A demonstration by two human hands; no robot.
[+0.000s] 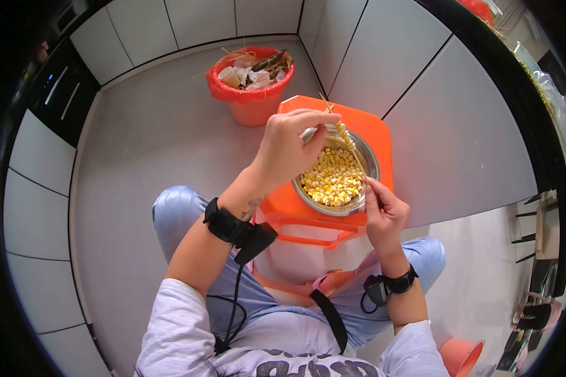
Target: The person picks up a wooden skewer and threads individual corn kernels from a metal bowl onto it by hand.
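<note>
A thin wooden skewer [360, 161] with several yellow corn kernels [344, 134] threaded along it slants over a metal bowl [375, 164]. The fingertips of my left hand [290, 143] close around its upper part, just above the threaded kernels. Lower down, my right hand [387, 212] pinches the skewer's other end between thumb and fingers, at the bowl's right rim. Loose corn kernels [333, 176] fill the bottom of the bowl beneath both hands. The bowl rests on an orange plastic stool [382, 135] in front of my knees.
Beyond the stool stands a red bin [258, 108], lined with a red bag and filled with husks and scraps. White cabinets [446, 119] border the stool on the right. A pink plastic container [462, 356] is on the floor at lower right.
</note>
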